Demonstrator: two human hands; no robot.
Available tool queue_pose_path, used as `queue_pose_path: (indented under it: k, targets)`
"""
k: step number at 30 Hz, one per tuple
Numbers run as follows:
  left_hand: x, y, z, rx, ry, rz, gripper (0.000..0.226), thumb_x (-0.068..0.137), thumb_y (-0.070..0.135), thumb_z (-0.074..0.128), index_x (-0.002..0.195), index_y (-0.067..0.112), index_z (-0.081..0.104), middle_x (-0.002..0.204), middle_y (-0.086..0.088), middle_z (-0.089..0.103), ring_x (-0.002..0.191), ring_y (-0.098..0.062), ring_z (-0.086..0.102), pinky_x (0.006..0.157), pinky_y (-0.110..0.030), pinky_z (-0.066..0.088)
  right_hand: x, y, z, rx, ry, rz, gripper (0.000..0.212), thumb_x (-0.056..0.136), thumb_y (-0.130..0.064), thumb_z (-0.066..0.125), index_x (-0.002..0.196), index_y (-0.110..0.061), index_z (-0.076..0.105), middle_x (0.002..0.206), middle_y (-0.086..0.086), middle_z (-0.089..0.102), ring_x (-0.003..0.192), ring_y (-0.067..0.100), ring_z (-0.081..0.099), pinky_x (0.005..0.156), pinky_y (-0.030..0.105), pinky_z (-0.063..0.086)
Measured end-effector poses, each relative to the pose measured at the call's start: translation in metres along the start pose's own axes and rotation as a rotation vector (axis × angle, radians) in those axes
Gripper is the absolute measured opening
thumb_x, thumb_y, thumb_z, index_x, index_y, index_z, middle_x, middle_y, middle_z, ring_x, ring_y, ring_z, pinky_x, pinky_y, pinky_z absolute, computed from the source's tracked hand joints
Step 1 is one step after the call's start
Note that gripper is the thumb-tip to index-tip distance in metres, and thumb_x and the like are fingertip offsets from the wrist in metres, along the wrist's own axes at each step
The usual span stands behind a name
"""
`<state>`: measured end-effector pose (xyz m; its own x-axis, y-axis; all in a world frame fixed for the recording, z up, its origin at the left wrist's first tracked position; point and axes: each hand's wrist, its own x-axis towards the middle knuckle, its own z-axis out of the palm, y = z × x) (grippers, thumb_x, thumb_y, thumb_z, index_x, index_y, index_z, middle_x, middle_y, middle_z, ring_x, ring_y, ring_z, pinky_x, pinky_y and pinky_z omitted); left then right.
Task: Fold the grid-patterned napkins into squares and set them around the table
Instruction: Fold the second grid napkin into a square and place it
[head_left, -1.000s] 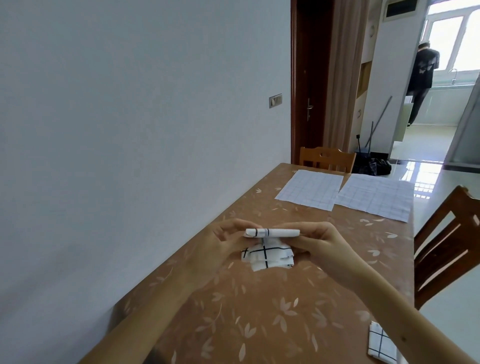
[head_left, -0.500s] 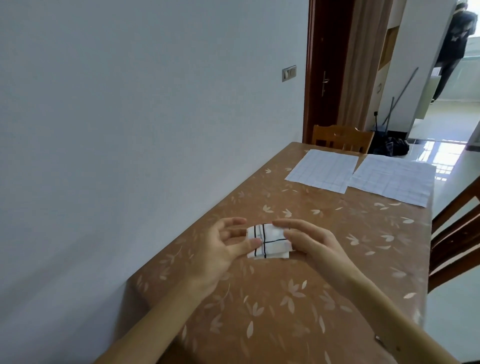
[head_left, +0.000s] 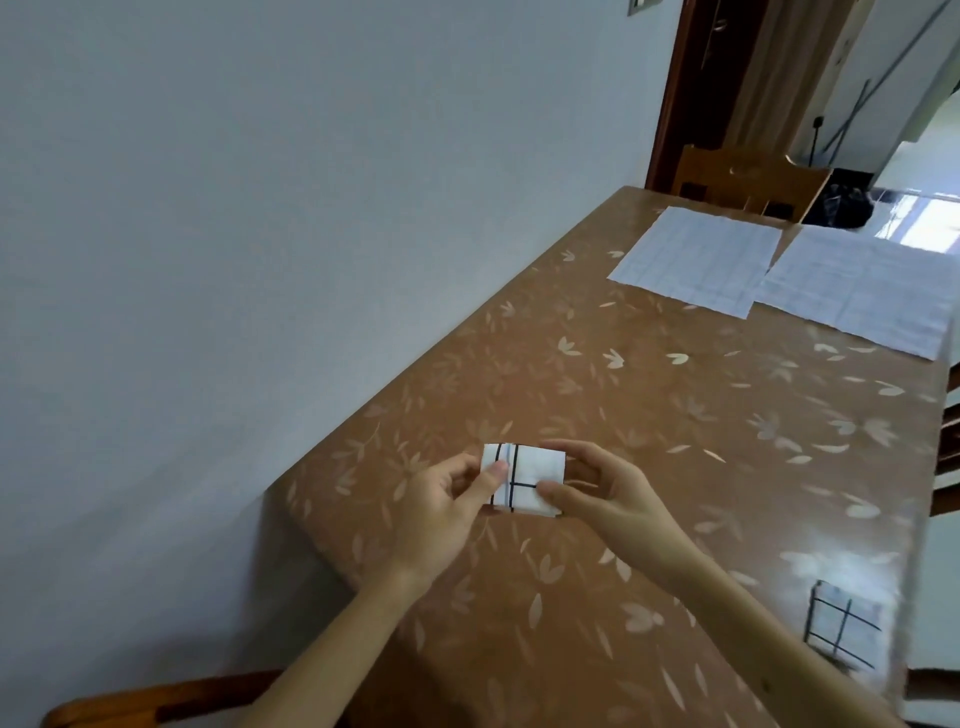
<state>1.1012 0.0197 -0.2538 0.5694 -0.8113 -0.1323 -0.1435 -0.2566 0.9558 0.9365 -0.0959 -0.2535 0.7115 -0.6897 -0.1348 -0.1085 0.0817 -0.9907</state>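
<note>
A small folded white napkin with black grid lines (head_left: 524, 478) lies at the near left part of the brown leaf-patterned table (head_left: 649, 415). My left hand (head_left: 447, 509) pinches its left edge with thumb on top. My right hand (head_left: 608, 493) pinches its right side, thumb on the near corner, fingers curled round the far edge. Another folded grid napkin (head_left: 844, 631) lies at the table's near right edge. Two unfolded grid napkins, one (head_left: 696, 260) beside the other (head_left: 862, 291), lie flat at the far end.
A grey wall runs along the table's left side. A wooden chair (head_left: 748, 176) stands at the far end before a dark door frame. Another chair's top rail (head_left: 156, 701) shows at the bottom left, and chair parts at the right edge.
The napkin was held up edge-on above the table a second ago; it now lies flat between both hands. The view has tilted down and nearer.
</note>
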Motion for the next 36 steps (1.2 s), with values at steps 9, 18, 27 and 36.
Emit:
queue_pose_path:
  k: [9,18,27,36]
  targets:
    - [0.064,-0.088,-0.021,-0.009,-0.070,-0.166,0.023,0.088,0.019,0.076,0.109,0.011,0.070,0.087,0.002,0.080,0.080,-0.005,0.076,0.067,-0.011,0.056,0.066,0.073,0.042,-0.122,0.075,0.318,0.020,0.081,-0.009,0.079,0.099,-0.007,0.071,0.086,0.007,0.078,0.079,0.023,0.076,0.077,0.041,0.062]
    - [0.109,-0.213,-0.011,0.453,-0.183,-0.176,0.009,0.088,0.019,0.075,0.095,0.015,0.071,0.087,0.003,0.065,0.078,-0.012,0.061,0.063,-0.010,0.040,0.100,0.190,0.091,-0.641,-0.067,0.630,0.021,0.075,-0.025,0.071,0.070,-0.016,0.053,0.061,-0.003,0.057,0.053,0.011,0.050,0.049,0.025,0.040]
    - [0.086,-0.265,-0.002,0.899,-0.077,0.431,0.023,0.085,0.021,0.078,0.106,0.017,0.070,0.105,-0.001,0.065,0.095,-0.021,0.062,0.084,-0.035,0.054,0.080,0.237,0.117,-1.290,0.010,-0.184,0.019,0.079,-0.022,0.063,0.096,-0.016,0.071,0.099,0.000,0.068,0.090,0.018,0.064,0.073,0.023,0.049]
    - [0.070,-0.292,-0.031,1.022,-0.169,0.573,0.029,0.097,0.022,0.058,0.121,0.018,0.072,0.119,-0.002,0.071,0.097,-0.022,0.064,0.088,-0.038,0.054,0.036,0.259,0.087,-1.406,-0.424,0.000,0.070,0.095,-0.054,0.031,0.149,-0.012,0.039,0.158,0.004,0.033,0.145,0.019,0.034,0.115,0.041,0.016]
